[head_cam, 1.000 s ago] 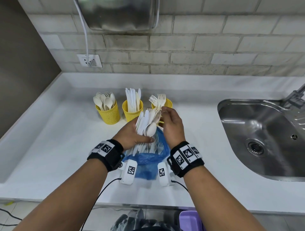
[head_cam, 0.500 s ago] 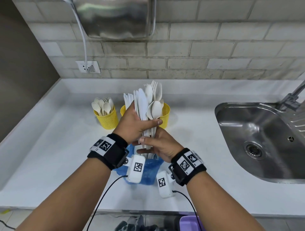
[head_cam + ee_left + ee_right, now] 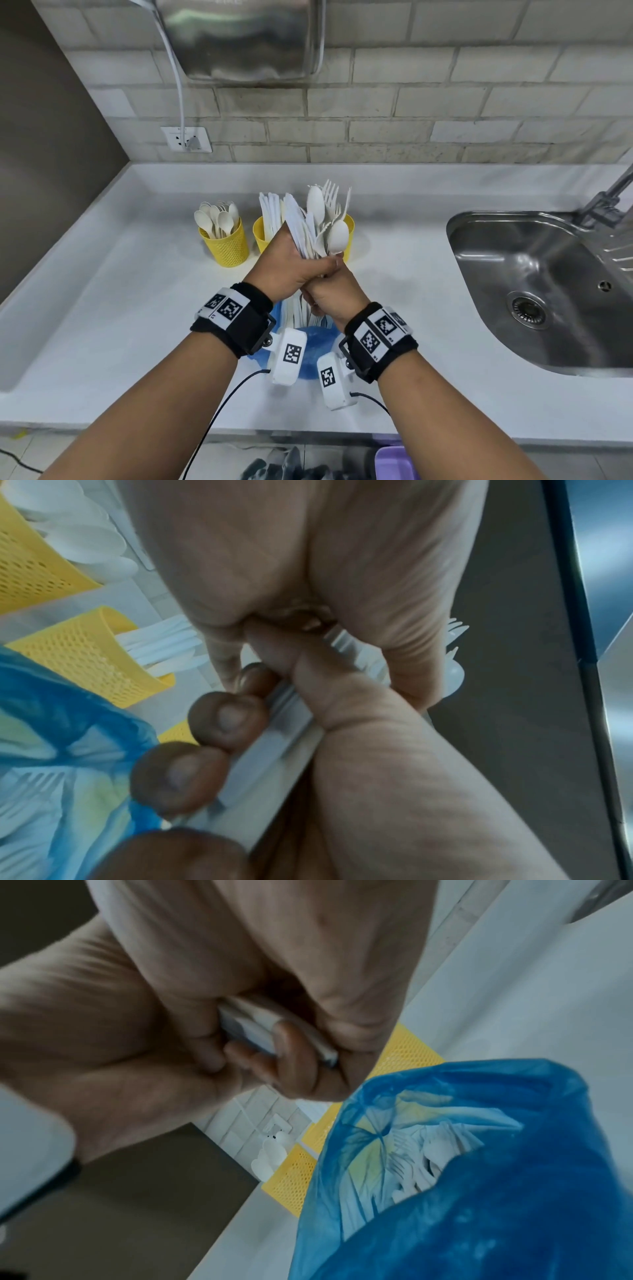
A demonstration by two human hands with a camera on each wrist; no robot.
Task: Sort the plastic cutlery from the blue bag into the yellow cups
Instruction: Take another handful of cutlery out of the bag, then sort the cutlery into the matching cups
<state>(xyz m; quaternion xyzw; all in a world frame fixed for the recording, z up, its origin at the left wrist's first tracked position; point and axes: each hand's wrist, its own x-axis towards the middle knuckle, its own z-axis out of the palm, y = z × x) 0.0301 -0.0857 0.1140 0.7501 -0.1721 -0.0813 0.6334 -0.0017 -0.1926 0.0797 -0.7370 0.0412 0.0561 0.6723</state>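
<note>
My left hand (image 3: 294, 270) grips a bundle of white plastic cutlery (image 3: 318, 222) upright, with spoons, forks and knives fanned out on top. Just below it, my right hand (image 3: 334, 294) curls round the handle ends (image 3: 260, 1031), as the left wrist view also shows on the handles (image 3: 291, 723). The blue bag (image 3: 315, 346) lies open under both wrists with more cutlery inside (image 3: 421, 1164). Three yellow cups stand behind: one with spoons (image 3: 227, 246), one with knives (image 3: 261, 236), and one (image 3: 348, 233) half hidden by the bundle.
A steel sink (image 3: 534, 274) with a tap sits at the right. A tiled wall with a socket (image 3: 186, 138) and a steel appliance (image 3: 246, 37) rises behind the white counter (image 3: 120, 291). A purple tub (image 3: 394, 462) shows below the front edge.
The bundle has come up out of the bag and now stands upright. My right hand has moved from the bundle's top down to the handles, beneath my left hand.
</note>
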